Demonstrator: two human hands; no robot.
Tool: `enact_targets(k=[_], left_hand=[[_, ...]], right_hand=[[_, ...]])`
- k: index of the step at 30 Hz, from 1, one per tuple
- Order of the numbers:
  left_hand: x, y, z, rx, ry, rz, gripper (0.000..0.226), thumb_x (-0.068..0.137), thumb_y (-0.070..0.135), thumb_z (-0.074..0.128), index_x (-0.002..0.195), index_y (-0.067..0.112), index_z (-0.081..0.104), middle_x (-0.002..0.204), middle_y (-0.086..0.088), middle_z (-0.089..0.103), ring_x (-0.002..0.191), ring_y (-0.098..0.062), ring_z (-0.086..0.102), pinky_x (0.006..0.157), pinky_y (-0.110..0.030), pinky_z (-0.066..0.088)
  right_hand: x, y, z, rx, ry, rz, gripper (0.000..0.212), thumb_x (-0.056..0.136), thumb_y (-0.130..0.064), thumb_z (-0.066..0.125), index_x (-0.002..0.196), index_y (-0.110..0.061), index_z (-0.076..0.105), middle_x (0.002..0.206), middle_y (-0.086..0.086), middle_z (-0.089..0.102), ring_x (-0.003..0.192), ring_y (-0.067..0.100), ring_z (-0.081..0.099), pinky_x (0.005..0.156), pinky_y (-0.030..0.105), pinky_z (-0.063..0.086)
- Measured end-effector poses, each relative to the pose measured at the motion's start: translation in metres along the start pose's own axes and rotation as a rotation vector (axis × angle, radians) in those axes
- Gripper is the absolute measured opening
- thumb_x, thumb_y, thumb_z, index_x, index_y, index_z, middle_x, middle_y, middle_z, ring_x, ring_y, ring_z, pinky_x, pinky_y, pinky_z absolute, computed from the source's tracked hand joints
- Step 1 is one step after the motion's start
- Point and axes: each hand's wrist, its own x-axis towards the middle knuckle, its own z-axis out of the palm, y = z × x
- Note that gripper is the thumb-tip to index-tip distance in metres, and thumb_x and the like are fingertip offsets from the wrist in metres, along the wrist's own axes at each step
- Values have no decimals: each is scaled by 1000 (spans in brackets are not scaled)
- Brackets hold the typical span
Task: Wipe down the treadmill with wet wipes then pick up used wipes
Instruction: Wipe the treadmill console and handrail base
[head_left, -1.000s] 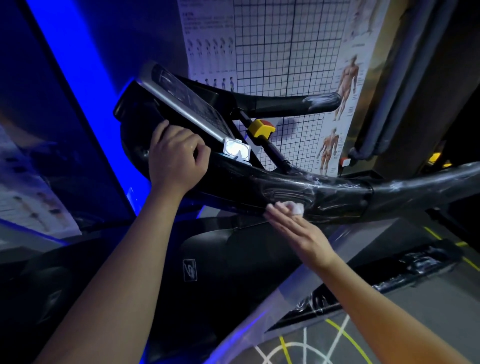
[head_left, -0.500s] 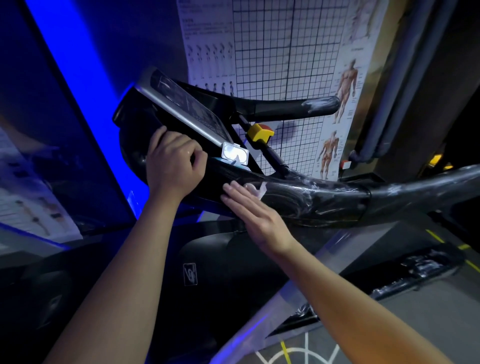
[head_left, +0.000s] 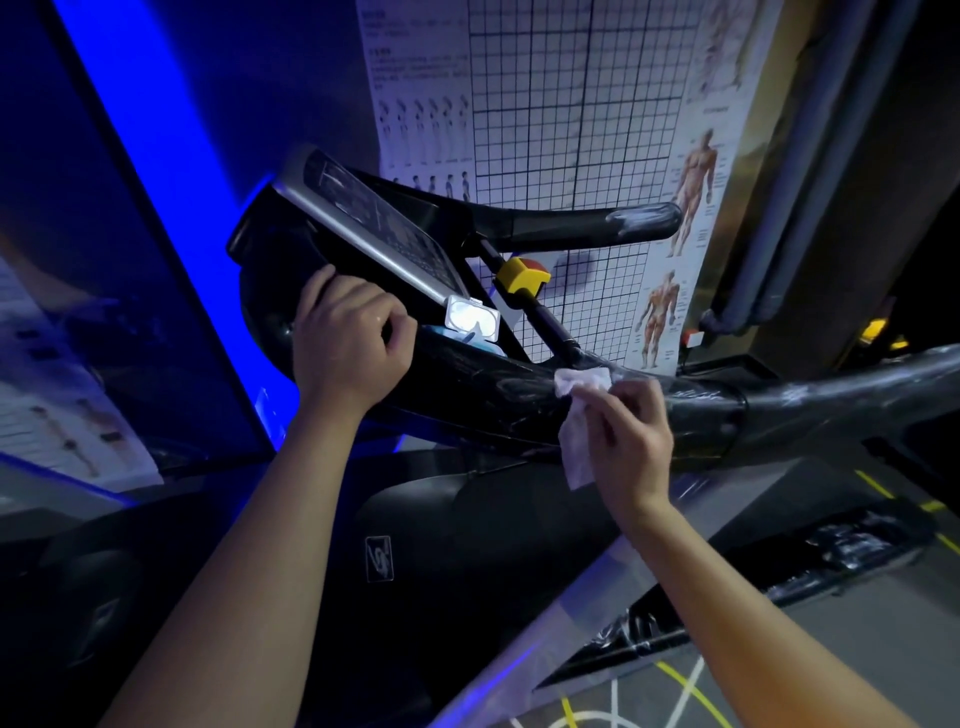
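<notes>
One wipe (head_left: 582, 383) pinched in right grip (head_left: 631, 441) against treadmill handrail (head_left: 831, 395), left grip (head_left: 348, 343) clutching console (head_left: 265, 291)

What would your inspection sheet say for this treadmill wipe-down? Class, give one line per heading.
Surface: handrail, black, plastic-wrapped.
Job's things: wet wipe lies against handrail; wipes pack, lid open, beside console.
Clutter: nothing seen.
Hands: left hand grips console's lower edge; right hand pinches wet wipe.
Cables: nothing seen.
Surroundings: anatomy poster, blue light strip, yellow clip.
</notes>
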Motion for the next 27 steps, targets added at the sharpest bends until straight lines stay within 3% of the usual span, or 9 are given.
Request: enact_targets(k=[4, 9, 13, 16, 21, 24, 27], left_hand=[[0, 0, 0, -1, 0, -12, 27, 89, 21, 51, 72, 15, 70, 76, 0, 70, 86, -27, 63, 116, -43, 36], [1, 1, -1, -2, 3, -12, 25, 88, 20, 51, 71, 15, 69, 75, 0, 69, 85, -27, 63, 115, -42, 36], [1, 1, -2, -4, 0, -10, 25, 87, 20, 52, 70, 15, 69, 75, 0, 69, 85, -26, 63, 115, -43, 38], [1, 2, -2, -9, 4, -11, 24, 87, 20, 53, 70, 15, 69, 75, 1, 69, 85, -26, 63, 115, -43, 38], [0, -1, -2, -8, -15, 6, 24, 88, 20, 52, 72, 16, 70, 77, 1, 70, 87, -26, 63, 116, -42, 36], [0, -1, -3, -7, -21, 11, 24, 88, 20, 52, 73, 16, 69, 77, 1, 70, 87, -27, 63, 116, -42, 35], [0, 0, -1, -5, -13, -2, 25, 88, 20, 52, 72, 15, 69, 76, 0, 69, 86, -28, 63, 116, -41, 35]], right_hand=[[-4, -30, 12, 74, -45, 21, 27, 92, 4, 63, 118, 1, 72, 104, 10, 51, 96, 13, 51, 91, 14, 42], [-20, -34, 16, 134, -126, -43, 33, 92, 5, 66, 125, 1, 68, 109, 9, 54, 94, 25, 61, 92, 17, 44], [-24, -51, 24, 238, -307, -114, 41, 96, 6, 60, 136, 1, 59, 118, 12, 60, 105, 26, 62, 95, 31, 50], [-27, -67, 39, 288, -414, -229, 32, 100, 1, 59, 131, -1, 60, 123, 11, 60, 111, 27, 62, 90, 39, 54], [-31, -86, 60, 212, -533, -427, 45, 94, -1, 60, 139, -2, 55, 130, 10, 52, 108, 31, 57, 74, 40, 57], [-33, -70, 56, 162, -519, -440, 37, 96, 0, 61, 134, -2, 60, 128, 12, 56, 111, 32, 58, 80, 41, 56], [-48, -28, 30, 108, -472, -391, 22, 101, -6, 61, 122, -2, 67, 120, 11, 61, 100, 32, 61, 87, 38, 54]])
